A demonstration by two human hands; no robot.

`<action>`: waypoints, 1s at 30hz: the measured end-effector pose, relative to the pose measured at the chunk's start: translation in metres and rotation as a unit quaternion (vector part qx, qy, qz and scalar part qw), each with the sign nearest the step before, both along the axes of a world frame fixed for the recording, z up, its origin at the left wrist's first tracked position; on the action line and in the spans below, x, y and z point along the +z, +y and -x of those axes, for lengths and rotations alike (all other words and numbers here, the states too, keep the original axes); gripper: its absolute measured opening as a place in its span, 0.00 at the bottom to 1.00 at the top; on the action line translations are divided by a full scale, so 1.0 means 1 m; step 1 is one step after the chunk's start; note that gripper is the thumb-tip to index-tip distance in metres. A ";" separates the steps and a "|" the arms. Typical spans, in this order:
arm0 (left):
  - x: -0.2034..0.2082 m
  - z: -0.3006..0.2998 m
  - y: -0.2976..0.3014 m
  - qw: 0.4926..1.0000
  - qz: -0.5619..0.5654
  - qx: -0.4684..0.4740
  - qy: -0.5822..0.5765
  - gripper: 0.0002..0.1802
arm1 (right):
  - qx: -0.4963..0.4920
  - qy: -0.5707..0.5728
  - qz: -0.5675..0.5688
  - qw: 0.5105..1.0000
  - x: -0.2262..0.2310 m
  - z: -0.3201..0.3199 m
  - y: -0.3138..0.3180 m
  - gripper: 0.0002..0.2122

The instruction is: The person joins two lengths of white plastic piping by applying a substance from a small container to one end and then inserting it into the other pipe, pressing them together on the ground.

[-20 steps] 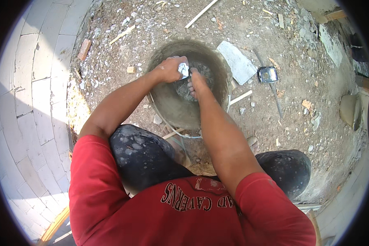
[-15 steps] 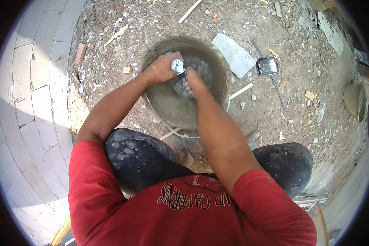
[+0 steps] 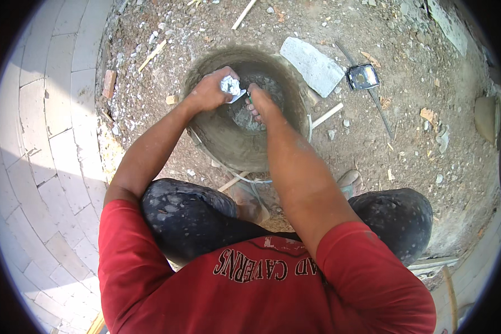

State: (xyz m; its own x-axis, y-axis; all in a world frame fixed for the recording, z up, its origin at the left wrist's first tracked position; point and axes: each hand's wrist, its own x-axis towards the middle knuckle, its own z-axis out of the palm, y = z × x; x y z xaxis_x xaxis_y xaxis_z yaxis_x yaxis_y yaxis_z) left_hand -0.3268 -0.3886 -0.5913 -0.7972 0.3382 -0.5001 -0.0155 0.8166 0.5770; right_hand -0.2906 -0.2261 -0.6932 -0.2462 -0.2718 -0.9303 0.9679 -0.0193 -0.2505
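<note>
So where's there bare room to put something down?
Mostly bare: the pale paving left of the red brick, and pebbly ground between the white stick and right foot. Crowded: the bucket, with left hand and right hand at its mouth; upper right, grey slab and black box sit close.

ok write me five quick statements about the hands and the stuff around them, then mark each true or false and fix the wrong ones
1. The left grip holds a crumpled silvery-white wad. True.
2. The right grip is wide open and empty. False: it is closed around a slim thing with a bit of green showing.
3. A pale flat slab lies beside the far right side of the bucket. True.
4. The black box lies left of the bucket. False: it is on the right, past the slab.
5. A reddish brick lies left of the bucket. True.
</note>
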 end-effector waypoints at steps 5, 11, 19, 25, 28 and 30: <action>0.004 0.004 0.007 1.000 0.017 -0.012 0.004 0.28 | 0.003 0.014 0.014 1.000 -0.014 -0.002 0.005 0.25; 0.005 0.005 0.007 1.000 0.027 -0.008 -0.003 0.28 | 0.039 0.031 0.026 0.998 -0.019 -0.001 0.005 0.22; 0.004 0.003 0.006 1.000 0.017 -0.002 -0.001 0.28 | 0.047 0.034 0.024 0.998 -0.015 -0.001 0.005 0.20; 0.004 0.005 0.006 1.000 0.016 0.000 -0.015 0.27 | 0.053 0.027 0.027 0.998 -0.014 0.001 0.006 0.20; 0.004 0.006 0.007 1.000 0.022 -0.003 -0.016 0.27 | 0.044 0.024 0.032 0.998 -0.014 0.002 0.006 0.20; 0.004 0.005 0.007 1.000 0.022 -0.002 -0.016 0.27 | 0.048 0.028 0.025 0.998 -0.015 0.003 0.005 0.20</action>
